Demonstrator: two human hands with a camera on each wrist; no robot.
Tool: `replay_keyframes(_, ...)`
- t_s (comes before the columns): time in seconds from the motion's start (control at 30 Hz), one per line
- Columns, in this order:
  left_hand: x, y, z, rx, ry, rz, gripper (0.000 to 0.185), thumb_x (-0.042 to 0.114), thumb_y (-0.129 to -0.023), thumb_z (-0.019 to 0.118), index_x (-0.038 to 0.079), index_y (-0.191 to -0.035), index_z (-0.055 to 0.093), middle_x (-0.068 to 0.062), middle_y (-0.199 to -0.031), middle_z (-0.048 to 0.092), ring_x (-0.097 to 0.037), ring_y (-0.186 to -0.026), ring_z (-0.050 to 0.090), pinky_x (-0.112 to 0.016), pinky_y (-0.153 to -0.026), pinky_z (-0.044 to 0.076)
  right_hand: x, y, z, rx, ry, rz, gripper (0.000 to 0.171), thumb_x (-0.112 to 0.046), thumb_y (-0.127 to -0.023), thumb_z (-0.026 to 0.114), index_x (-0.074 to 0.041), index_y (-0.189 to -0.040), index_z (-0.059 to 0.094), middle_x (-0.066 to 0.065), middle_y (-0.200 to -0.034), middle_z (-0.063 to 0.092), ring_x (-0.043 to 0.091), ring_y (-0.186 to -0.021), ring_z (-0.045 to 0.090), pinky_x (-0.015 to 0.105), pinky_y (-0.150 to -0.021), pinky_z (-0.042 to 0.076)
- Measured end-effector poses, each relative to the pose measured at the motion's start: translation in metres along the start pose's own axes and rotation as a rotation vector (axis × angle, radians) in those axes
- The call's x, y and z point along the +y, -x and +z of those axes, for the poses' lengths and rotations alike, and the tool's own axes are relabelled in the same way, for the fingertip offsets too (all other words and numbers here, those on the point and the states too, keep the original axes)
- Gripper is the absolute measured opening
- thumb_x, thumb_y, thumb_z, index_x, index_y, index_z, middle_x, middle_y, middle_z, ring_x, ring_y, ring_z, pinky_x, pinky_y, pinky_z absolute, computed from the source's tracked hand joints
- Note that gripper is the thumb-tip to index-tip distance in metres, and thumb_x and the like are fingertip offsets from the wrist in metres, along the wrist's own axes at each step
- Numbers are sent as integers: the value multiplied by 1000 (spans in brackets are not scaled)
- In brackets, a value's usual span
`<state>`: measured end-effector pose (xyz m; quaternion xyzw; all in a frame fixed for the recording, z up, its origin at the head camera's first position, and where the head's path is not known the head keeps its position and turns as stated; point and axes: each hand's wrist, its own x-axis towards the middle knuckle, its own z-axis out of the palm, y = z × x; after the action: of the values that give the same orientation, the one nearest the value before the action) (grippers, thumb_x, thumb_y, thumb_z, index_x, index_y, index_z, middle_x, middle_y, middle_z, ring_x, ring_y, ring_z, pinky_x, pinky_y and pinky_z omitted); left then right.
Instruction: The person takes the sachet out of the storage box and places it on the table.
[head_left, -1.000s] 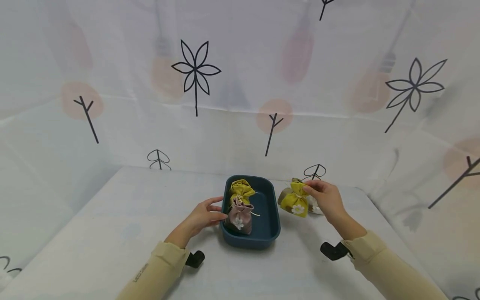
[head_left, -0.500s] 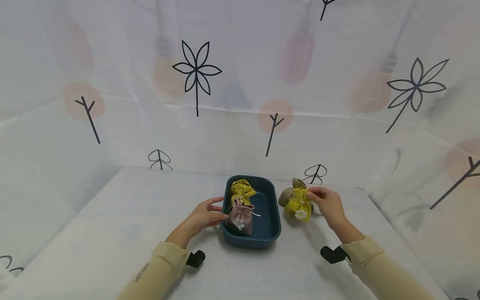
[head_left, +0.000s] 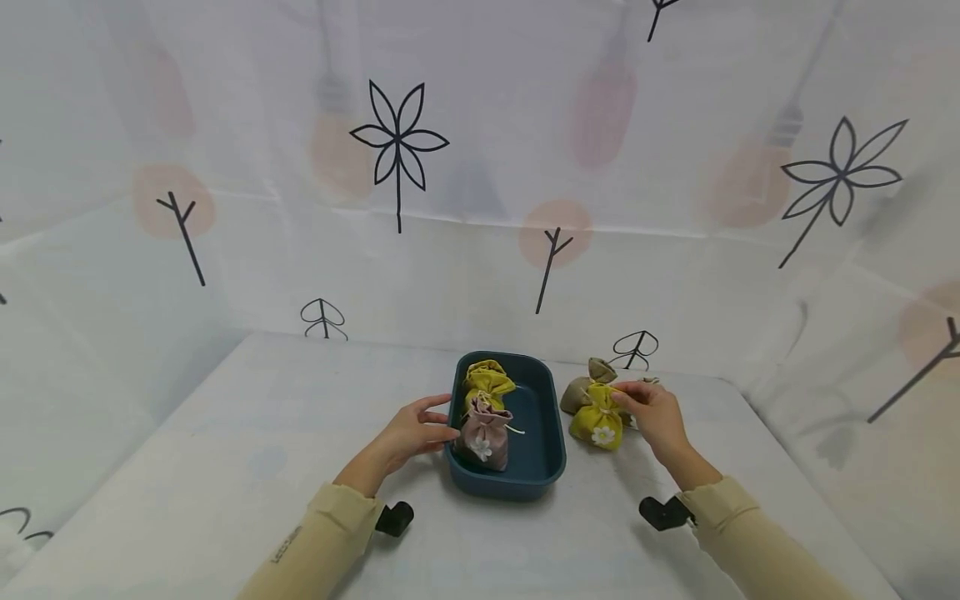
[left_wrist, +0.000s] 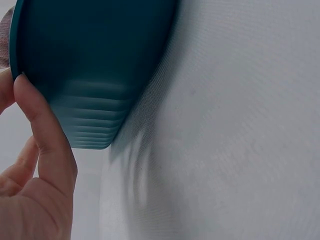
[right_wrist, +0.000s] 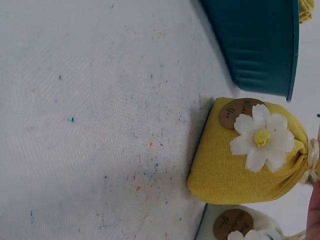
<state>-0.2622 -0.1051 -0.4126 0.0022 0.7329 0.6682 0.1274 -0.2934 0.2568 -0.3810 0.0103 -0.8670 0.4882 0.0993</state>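
just behind the held yellow pouch [head_left: 588, 426] stands a brown pouch [head_left: 574, 395].

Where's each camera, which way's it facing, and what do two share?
Head: on the head, facing forward and down at the teal tray, pouches and patterned backdrop; left hand, right hand and sleeves show.
Left wrist: on that wrist, facing the tray's outside; part of the left hand shows.
Right wrist: on that wrist, facing the yellow pouch beside the tray; a sliver of right hand shows.
Head and right wrist share that pouch.
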Motion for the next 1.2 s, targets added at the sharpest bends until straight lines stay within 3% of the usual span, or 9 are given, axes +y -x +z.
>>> replay_keyframes(0.13,1,0,1,1,3,2,68,8,-80,73,11,-140,41,-16,-118,53,-20,-87,59,-35,-77,52,2,2,-2,-6,-2,-10,37,-25,-90,63,3,-115,62,13,-107,58,10,-86,53,32,-78,49)
replay_keyframes(0.33,2,2,1,4,5,5,69,8,-80,74,11,-140,41,-16,-118,53,-20,-87,59,-35,-77,52,3,2,-7,13,-22,-64,40,-25,-87,67,4,-116,61,18,-109,63,-1,-82,56,19,-73,49)
replay_keyframes(0.63,1,2,1,8,8,1,68,9,-79,74,12,-140,42,-16,-117,53,-20,-87,59,-35,-78,52,-3,4,-11,42,-31,-93,43,-28,-87,67,1,-118,61,16,-109,63,-2,-83,57,14,-73,47)
replay_keyframes(0.9,3,3,1,10,7,-7,68,8,-80,74,12,-140,42,-17,-118,53,-20,-87,59,-35,-77,52,-13,8,-8,46,-67,-134,46,-32,-85,69,3,-114,62,14,-106,64,9,-87,59,16,-72,48)
replay_keyframes(0.97,4,3,1,12,7,-8,68,8,-80,74,12,-140,42,-17,-118,53,-20,-87,59,-35,-77,52,-4,3,-6,39,-152,-161,41,-29,-83,72,1,-111,64,11,-102,65,12,-85,60,17,-69,49)
replay_keyframes(1.1,4,3,1,12,6,-7,68,7,-80,74,12,-140,42,-17,-118,53,-20,-86,59,-34,-76,52,-11,6,-3,25,-175,-174,41,-28,-82,72,1,-110,64,12,-102,65,13,-85,60,17,-69,49)
replay_keyframes(1.2,3,2,1,11,7,-6,68,7,-80,74,11,-140,42,-17,-117,53,-20,-86,59,-34,-75,53,-29,15,-2,16,-103,-154,45,-31,-84,70,4,-111,62,16,-105,64,11,-86,59,17,-72,49)
